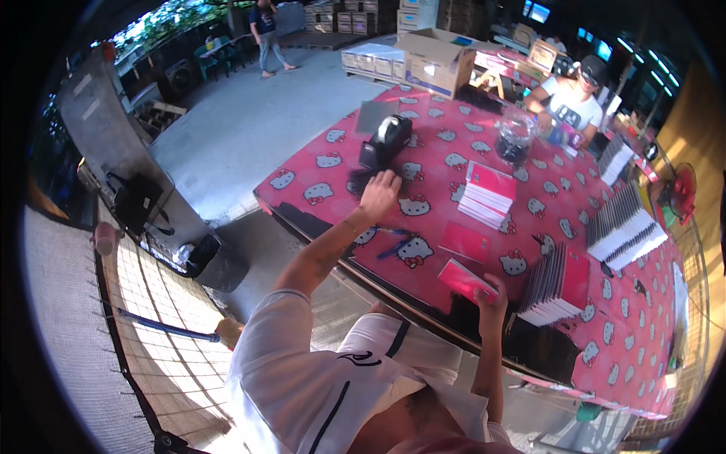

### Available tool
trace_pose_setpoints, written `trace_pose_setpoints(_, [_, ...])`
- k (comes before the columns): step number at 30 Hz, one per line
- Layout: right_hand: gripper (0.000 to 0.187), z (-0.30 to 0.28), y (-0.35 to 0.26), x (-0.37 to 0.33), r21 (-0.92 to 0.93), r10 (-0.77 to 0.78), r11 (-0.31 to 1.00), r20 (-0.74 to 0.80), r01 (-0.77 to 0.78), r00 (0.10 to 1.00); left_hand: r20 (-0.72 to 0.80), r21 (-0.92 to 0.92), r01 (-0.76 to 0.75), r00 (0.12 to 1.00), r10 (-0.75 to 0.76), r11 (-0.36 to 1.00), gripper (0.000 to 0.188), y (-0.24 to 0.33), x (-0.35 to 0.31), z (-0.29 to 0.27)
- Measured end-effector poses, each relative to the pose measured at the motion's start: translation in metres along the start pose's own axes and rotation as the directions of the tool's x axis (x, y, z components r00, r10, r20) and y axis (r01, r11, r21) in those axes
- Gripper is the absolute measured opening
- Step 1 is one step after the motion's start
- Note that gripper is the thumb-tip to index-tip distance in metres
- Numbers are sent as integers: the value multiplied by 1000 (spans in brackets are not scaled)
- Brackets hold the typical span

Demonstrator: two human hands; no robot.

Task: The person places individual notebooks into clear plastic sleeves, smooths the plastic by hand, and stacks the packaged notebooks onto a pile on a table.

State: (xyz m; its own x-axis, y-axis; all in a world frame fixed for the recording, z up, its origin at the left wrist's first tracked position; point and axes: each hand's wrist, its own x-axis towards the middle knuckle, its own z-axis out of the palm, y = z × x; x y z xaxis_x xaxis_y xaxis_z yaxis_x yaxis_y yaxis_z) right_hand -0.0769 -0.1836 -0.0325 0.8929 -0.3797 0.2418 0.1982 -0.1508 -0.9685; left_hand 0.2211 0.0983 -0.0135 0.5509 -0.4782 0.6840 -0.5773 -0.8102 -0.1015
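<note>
My right hand [492, 296] grips a thin red booklet [465, 279] by its right end, above the table's near edge. Another red booklet [464, 240] lies flat just beyond it. Farther left, my left hand [381, 194] reaches over a dark tufted bundle [361, 179], its fingers bent down and the tips hidden. Right behind that bundle stands a black tape dispenser [386, 142] with a roll of tape. Blue pens [395, 248] rest on the cloth between my arms.
A stack of red booklets [488, 194] stands mid-table; dark-edged stacks [556, 287] [625, 227] line the right. A clear jar [515, 138] and cardboard box [435, 62] stand farther back. One person [576, 106] works across the pink patterned table [302, 170]; another [266, 38] walks behind.
</note>
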Motion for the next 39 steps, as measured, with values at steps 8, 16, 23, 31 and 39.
trace_pose_setpoints(8, [35, -6, 5, 4, -31, 74, 997, 144, -70, 987, 175, -807, 201, 979, -100, 555, 20, 141, -36, -114])
trace_pose_setpoints(16, [29, -2, -2, 1, -1, 41, 999, 125, -41, 991, 135, -827, 143, 989, -56, 543, 20, 152, -57, -107])
trace_pose_setpoints(23, [29, -1, -1, 4, -61, 9, 998, 131, -1, 991, 239, -751, 189, 971, -5, 633, 17, 141, -48, -99])
trace_pose_setpoints(31, [32, -1, -1, 0, -64, 44, 997, 96, -38, 994, 173, -811, 99, 982, 74, 576, 19, 131, -39, -91])
trace_pose_setpoints(39, [29, -4, 5, -1, -49, 13, 999, 123, -8, 992, 187, -832, -52, 912, 366, 553, 23, 130, -27, -89])
